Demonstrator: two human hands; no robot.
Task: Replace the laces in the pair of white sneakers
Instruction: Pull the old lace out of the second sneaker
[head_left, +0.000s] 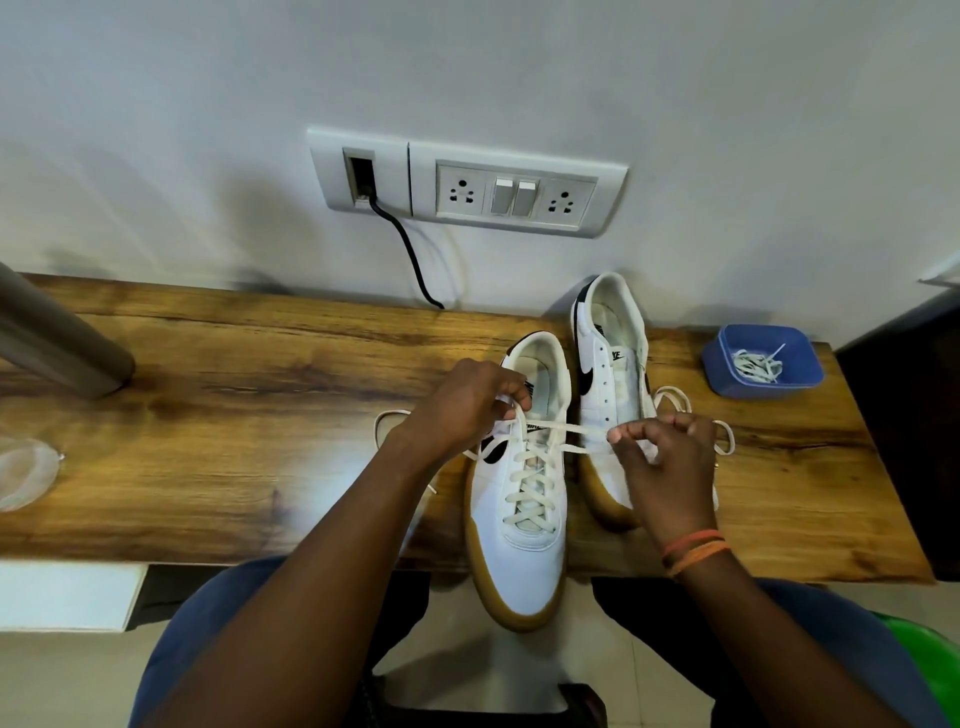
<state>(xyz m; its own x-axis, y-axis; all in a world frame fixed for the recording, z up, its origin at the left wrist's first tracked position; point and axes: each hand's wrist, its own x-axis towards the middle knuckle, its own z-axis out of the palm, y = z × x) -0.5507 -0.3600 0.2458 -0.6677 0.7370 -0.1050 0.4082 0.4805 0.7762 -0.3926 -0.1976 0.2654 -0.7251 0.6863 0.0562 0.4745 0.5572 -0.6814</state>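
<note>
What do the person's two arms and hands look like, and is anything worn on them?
Both forearms are bare; no sleeves show in this view. The right wrist carries thin orange thread bands, two or three side by side. A small glint of gold shows at the edge of the right hand, perhaps a ring, but it is too small to tell. The left hand and its wrist carry nothing visible.

A wooden desk with a dark grain stood against a plain white wall. A white switch panel with two sockets and two rocker switches was mounted on the wall; a black cable ran from it down behind the desk. The floor was pale tile.
</note>
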